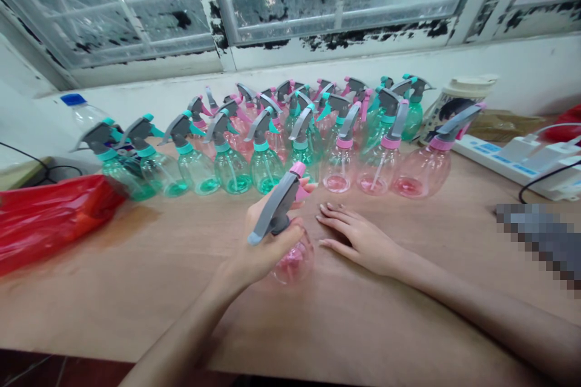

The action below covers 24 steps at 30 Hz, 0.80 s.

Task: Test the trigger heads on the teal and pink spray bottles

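Observation:
My left hand (263,254) is wrapped round the neck of a pink spray bottle (295,263) with a grey and pink trigger head. Its nozzle points away from me, and part of the bottle is hidden behind my fingers. To the right, my right hand (358,239) lies flat on the wooden table (345,326), fingers stretched out and holding nothing. In front of both hands stands a row of spray bottles: green ones such as this green spray bottle (238,172) on the left, and pink ones such as this pink spray bottle (424,172) on the right.
More spray bottles crowd behind the front row, against the wall. A red plastic bag (54,217) lies at left, near a blue-capped bottle (86,112). At right are a patterned cup (454,106), a white power strip (512,160) with plugs, and a pixelated dark object (544,242).

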{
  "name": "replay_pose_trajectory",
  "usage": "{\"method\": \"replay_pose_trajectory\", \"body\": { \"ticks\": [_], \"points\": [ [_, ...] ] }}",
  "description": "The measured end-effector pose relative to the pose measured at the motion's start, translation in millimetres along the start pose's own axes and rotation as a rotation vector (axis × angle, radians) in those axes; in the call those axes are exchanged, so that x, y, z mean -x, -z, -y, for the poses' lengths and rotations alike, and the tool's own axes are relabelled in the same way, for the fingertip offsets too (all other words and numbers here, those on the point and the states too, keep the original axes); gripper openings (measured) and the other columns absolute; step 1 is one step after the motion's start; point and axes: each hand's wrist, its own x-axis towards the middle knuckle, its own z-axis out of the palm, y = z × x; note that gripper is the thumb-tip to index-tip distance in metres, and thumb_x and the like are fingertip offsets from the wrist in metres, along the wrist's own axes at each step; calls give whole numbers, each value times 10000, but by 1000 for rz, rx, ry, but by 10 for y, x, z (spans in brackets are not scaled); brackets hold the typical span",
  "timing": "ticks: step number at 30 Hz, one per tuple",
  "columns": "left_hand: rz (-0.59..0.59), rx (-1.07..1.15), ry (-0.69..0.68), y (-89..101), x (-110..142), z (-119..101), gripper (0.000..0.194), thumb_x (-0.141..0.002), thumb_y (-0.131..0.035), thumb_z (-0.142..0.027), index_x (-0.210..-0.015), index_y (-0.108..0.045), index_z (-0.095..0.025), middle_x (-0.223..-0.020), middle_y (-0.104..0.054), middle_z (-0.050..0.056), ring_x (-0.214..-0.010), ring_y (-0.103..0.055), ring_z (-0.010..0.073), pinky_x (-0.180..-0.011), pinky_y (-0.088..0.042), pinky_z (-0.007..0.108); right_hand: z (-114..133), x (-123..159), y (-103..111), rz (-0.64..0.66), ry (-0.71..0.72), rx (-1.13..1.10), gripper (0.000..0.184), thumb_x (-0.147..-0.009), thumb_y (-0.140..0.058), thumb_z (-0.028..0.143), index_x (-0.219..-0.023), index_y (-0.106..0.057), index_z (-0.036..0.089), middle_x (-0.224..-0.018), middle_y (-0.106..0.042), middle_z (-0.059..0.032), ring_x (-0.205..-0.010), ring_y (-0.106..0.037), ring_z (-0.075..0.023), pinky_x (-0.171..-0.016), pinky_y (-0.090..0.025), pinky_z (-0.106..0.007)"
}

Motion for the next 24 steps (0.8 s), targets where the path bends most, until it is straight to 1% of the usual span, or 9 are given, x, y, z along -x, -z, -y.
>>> {"method": "replay_pose_trajectory", "body": {
  "ticks": [2, 5, 7, 9, 11, 13, 15, 20, 24],
  "points": [
    [28, 61, -23, 20, 8, 16, 315, -719, -538, -162, -1009, -648, -215, -1084, -686, 58, -960, -667, 218, -869, -549, 363, -3, 0, 2, 12, -1, 9, 505, -952, -475, 476, -1370, -531, 197, -1448, -495, -120, -1373, -404, -280, -1139, -322, -526],
    [9, 102, 0, 45, 23, 41, 260, -704, -545, -170, -950, -623, -201, -988, -684, 50, -816, -655, 199, -770, -555, 347, -4, 1, 3, 13, -5, 9, 507, -950, -481, 476, -1372, -529, 199, -1449, -494, -119, -1372, -404, -283, -1140, -320, -527],
    [15, 93, 21, 50, 23, 43, 232, -702, -553, -188, -925, -614, -204, -937, -682, 43, -768, -644, 196, -735, -556, 347, -2, 2, 3, 2, -6, 1, 501, -947, -485, 478, -1370, -532, 214, -1448, -497, -113, -1367, -413, -285, -1134, -329, -531],
    [34, 73, 27, 39, 12, 29, 266, -693, -555, -192, -950, -621, -213, -959, -682, 42, -801, -651, 204, -766, -560, 353, -2, 2, 1, -3, -3, -2, 497, -946, -486, 480, -1366, -537, 220, -1445, -501, -111, -1364, -417, -285, -1132, -332, -530],
    [29, 56, 32, 16, 0, 5, 358, -688, -551, -186, -1036, -626, -223, -934, -683, 24, -793, -657, 192, -844, -556, 367, -2, 2, -2, -3, -1, -1, 496, -947, -484, 482, -1363, -541, 218, -1441, -505, -112, -1364, -418, -284, -1132, -333, -529],
    [8, 42, 40, -11, -4, -14, 440, -691, -544, -175, -1122, -619, -224, -808, -666, -13, -726, -649, 168, -918, -537, 384, -4, 3, -5, -3, -2, 2, 495, -949, -478, 481, -1363, -539, 217, -1440, -505, -113, -1365, -417, -283, -1132, -332, -530],
    [-14, 29, 37, -31, 1, -18, 470, -700, -534, -165, -1160, -616, -216, -685, -616, -44, -681, -636, 159, -950, -525, 392, -4, 2, -5, -2, -4, 6, 494, -951, -477, 477, -1368, -534, 218, -1443, -502, -112, -1367, -413, -280, -1133, -332, -529],
    [-31, 11, 17, -37, 20, 32, 486, -707, -548, -159, -1186, -613, -216, -613, -578, -53, -732, -654, 176, -928, -536, 390, 6, -3, 9, 19, -5, 25, 503, -956, -469, 467, -1363, -535, 179, -1447, -494, -127, -1372, -406, -278, -1138, -329, -520],
    [-39, -8, 22, -30, 28, 47, 491, -731, -563, -155, -1220, -590, -194, -741, -659, 3, -931, -686, 229, -865, -559, 379, 15, -6, 13, 18, -5, 29, 496, -959, -460, 471, -1357, -539, 185, -1449, -493, -125, -1371, -409, -274, -1137, -331, -522]
  ]
}}
